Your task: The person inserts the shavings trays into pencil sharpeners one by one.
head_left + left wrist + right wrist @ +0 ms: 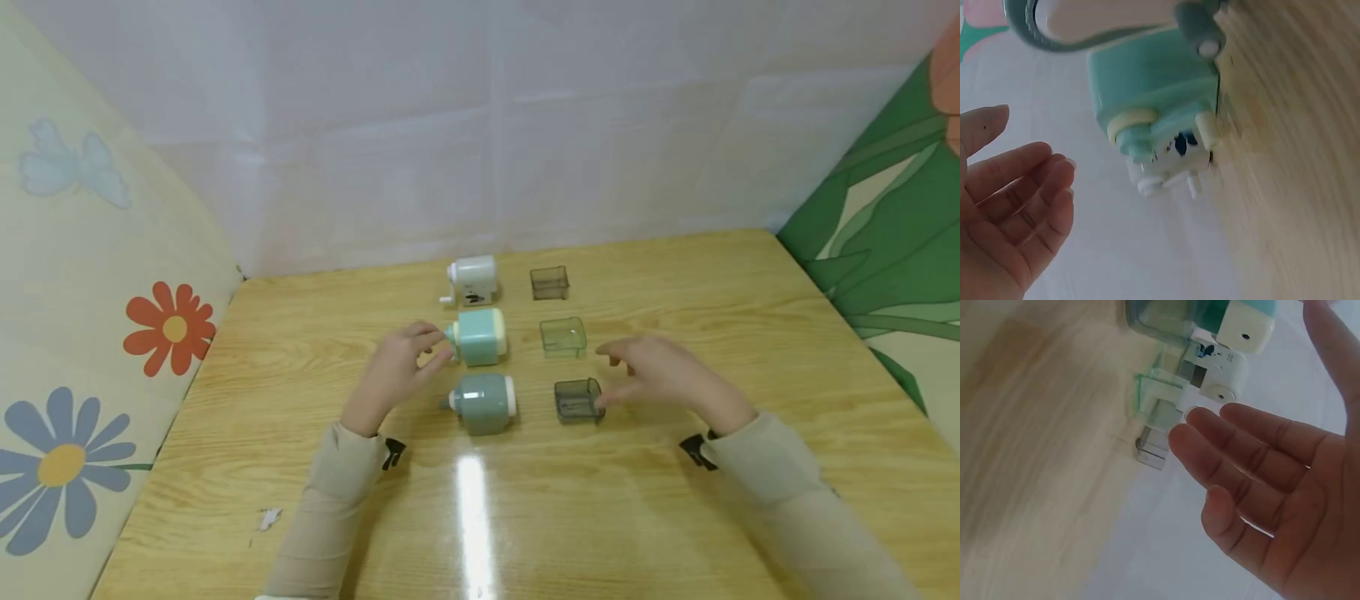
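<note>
Three crank pencil sharpeners stand in a column: a white one [476, 279] at the back, a turquoise one [480, 337] in the middle, a grey-green one [484, 403] in front. To their right lie three see-through shavings drawers: a brownish one [550, 283], a green one [563, 337] and a dark grey one [578, 400]. My left hand [405, 367] is left of the turquoise sharpener, fingers loosely bent, holding nothing in the left wrist view. Beside the dark grey and green drawers hovers my right hand [660, 371], its fingers extended and palm bare in the right wrist view.
All of it stands on a wood-grain table [600, 517]. A white sheet [375, 142] hangs behind. Flower-painted panels rise on both sides, and a small white scuff [269, 518] marks the table at front left.
</note>
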The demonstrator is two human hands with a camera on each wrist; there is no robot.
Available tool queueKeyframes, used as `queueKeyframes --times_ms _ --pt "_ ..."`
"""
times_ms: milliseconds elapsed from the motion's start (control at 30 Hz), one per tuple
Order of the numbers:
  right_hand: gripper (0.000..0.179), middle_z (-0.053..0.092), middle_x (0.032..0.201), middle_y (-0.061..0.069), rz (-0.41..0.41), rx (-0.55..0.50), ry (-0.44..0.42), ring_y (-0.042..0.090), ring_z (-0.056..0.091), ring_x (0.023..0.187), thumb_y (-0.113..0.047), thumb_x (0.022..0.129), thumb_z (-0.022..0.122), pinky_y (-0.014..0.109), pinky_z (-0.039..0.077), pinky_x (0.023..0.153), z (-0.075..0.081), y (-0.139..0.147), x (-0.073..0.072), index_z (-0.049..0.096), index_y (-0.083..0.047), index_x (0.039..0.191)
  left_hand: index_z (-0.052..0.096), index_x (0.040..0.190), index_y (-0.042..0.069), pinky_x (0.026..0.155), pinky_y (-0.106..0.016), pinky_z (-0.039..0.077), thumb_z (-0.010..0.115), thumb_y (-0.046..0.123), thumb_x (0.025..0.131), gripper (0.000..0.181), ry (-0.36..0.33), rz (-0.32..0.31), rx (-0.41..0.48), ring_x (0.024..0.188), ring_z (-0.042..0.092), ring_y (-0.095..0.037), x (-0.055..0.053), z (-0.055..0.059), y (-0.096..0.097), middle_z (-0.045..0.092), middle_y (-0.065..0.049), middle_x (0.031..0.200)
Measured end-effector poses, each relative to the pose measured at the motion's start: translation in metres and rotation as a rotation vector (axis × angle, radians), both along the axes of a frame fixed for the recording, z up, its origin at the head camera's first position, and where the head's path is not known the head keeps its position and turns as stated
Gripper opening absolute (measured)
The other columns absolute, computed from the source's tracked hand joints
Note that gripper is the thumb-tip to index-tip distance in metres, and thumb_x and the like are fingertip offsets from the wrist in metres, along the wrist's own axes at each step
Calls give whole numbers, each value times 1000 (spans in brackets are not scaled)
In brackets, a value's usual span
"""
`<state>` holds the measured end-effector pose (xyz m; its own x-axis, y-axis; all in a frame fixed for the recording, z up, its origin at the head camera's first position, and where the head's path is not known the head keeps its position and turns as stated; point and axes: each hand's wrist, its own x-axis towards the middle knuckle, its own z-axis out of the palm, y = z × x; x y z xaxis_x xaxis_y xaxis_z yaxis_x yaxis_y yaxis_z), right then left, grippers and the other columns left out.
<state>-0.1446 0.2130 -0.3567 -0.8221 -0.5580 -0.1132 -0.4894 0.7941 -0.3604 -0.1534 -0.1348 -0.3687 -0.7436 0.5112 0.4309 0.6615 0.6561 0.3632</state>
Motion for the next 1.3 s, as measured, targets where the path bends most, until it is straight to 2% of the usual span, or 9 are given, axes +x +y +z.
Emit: queueKeyframes --times_ms 100,200,333,533,667,867,1300 --pt "74 61 105 17 34 -11 1 26 60 81 -46 70 73 39 51 67 -6 -1 3 53 6 119 68 91 -5 60 -22 50 64 11 84 17 17 -113 39 68 60 -17 4 -5 8 64 -13 88" --pt "75 60 109 17 44 -2 -3 27 60 87 -45 68 75 41 51 73 -11 -3 7 54 5 119 66 86 -2 60 -20 48 62 15 86 18 29 -207 69 68 57 -16 9 -9 14 62 -9 82" --pt "77 59 110 17 68 20 5 30 59 93 -46 65 76 44 49 78 -17 -7 11 53 4 120 64 86 0 65 -23 47 63 33 86 33 30 -255 72 73 54 -17 16 -11 19 59 -7 83" --pt "77 58 113 19 90 41 35 31 58 94 -43 65 78 44 49 78 -25 -10 13 52 5 120 62 99 1 72 -23 47 72 49 70 57 -44 -220 -71 89 48 -14 24 -10 21 54 -5 98" --pt "75 57 114 19 93 38 58 30 59 94 -43 66 77 43 49 79 -30 -13 13 54 5 118 61 105 0 73 -24 48 76 47 67 62 -72 -197 -146 94 47 -16 26 -11 22 54 -6 103" --pt "71 59 110 18 96 32 65 28 60 89 -43 66 77 41 51 75 -31 -15 13 55 5 114 63 102 -2 72 -26 48 79 34 68 52 -52 -187 -147 91 47 -19 26 -11 24 55 -8 97" --pt "67 59 106 25 106 18 50 34 59 91 -37 68 78 44 49 80 -28 -20 10 55 10 110 62 99 -2 71 -27 47 81 28 67 48 -128 -176 -114 87 48 -18 23 -6 29 55 -9 96"
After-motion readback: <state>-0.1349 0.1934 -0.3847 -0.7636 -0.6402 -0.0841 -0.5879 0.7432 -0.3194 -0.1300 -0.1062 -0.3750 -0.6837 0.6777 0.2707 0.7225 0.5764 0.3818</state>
